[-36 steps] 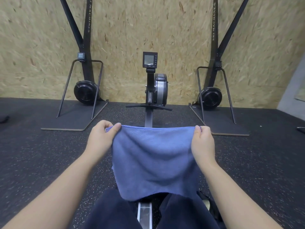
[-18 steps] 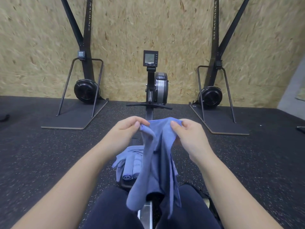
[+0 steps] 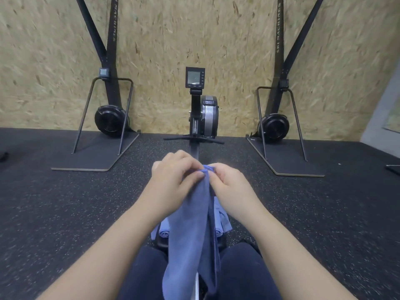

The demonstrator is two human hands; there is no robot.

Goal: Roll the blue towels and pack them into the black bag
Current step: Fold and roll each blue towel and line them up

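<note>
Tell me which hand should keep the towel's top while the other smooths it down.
Probably left: the left hand pinches the towel at its top fold, while the right hand sits beside it.

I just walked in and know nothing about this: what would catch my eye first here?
Front and centre, the left hand and right hand pinch the top of a blue towel that hangs folded between the knees. Behind it lie rolled blue towels. A rowing machine stands against the chipboard wall.
</note>
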